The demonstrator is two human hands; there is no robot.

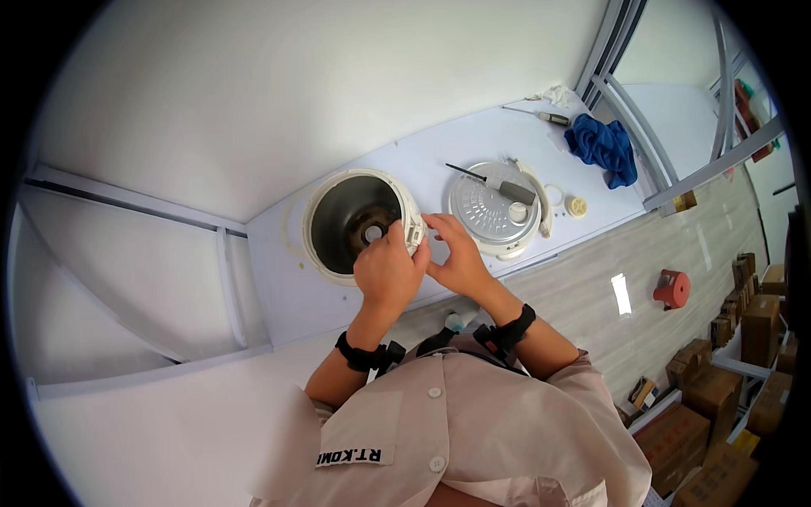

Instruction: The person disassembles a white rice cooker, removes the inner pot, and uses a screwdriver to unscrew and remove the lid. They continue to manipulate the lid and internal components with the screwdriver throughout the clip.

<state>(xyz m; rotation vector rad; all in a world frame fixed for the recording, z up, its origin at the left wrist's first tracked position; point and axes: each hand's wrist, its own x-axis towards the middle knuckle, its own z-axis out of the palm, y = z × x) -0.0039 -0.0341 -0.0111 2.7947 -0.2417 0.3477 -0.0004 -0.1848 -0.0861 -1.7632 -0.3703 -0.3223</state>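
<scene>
A rice cooker body with a pale rim and a dark metal interior stands on the white table, its top uncovered. My left hand is closed over the rim on the near right side, fingers bent at the edge. Beside it, my right hand curls its fingers and thumb against the outer wall, by a white latch-like part. The fingertips of both hands are partly hidden. To the right lies the removed round lid, metal side up, with a grey-handled screwdriver across it.
A curved pale strip and a small yellowish round part lie right of the lid. Farther back are a second screwdriver and a blue cloth. A red stool and cardboard boxes stand on the right.
</scene>
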